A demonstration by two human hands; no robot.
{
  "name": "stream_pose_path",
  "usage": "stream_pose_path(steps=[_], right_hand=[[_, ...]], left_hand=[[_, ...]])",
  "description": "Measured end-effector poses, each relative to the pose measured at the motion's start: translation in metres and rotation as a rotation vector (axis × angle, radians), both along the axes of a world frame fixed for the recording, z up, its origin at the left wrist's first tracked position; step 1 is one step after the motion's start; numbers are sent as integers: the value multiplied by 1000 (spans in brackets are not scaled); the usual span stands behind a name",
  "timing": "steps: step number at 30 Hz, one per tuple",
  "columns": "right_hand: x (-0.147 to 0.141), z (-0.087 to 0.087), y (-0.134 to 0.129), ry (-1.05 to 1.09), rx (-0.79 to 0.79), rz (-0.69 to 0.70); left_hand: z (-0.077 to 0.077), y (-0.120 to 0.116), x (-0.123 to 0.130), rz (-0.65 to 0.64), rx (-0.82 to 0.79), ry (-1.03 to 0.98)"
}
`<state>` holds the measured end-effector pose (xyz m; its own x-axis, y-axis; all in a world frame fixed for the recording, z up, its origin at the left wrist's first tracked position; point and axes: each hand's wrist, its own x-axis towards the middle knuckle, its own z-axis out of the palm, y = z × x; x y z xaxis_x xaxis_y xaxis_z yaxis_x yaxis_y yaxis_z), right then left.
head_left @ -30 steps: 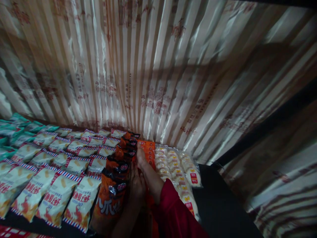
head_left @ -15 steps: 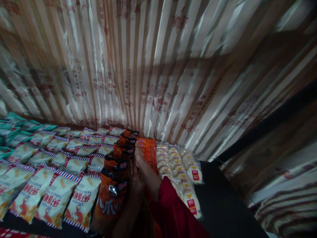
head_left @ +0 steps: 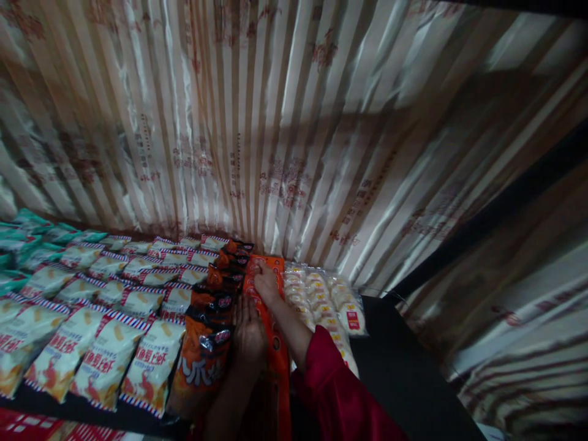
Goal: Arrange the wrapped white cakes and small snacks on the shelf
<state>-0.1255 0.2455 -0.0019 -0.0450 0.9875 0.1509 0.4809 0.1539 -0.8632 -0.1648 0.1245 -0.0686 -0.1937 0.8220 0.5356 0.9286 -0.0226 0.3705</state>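
Note:
My left hand (head_left: 249, 335) is open, fingers stretched forward and together. It lies along the right side of a row of orange-and-black snack bags (head_left: 204, 355). Farther forward, my right hand (head_left: 267, 284), below a dark red sleeve, is on a column of flat orange packets (head_left: 278, 343). Its fingers are curled at the far end of the column and look closed on a packet, though the fingertips are dim. The orange packets lie between the snack bags and rows of clear-wrapped white round packs (head_left: 321, 300).
Several rows of white snack bags with striped edges (head_left: 151, 367) fill the left side, with green bags (head_left: 32, 239) beyond. A pleated, printed curtain (head_left: 275, 122) hangs behind the black tabletop (head_left: 404, 367). A dark pole (head_left: 482, 214) slants at right.
My right hand has moved off the side of the snack bags, rightward onto the orange packets, and its fingers have curled. My left hand stays beside the bags. The view has shifted slightly.

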Motion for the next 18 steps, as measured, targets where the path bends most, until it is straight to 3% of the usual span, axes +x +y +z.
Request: stream_pose_path(steps=[5,10,14,18], right_hand=[[18,20,-9,-132,26,-9],[35,34,-29,-111,73,7],[50,33,-59,-55,140,20],[61,27,-87,23,131,-12]], left_hand=[[12,-14,18,-86,3,82],[29,-50,43,-106,-31,46],[31,-83,46,-139,-54,92],[27,-104,31,-114,-58,123]])
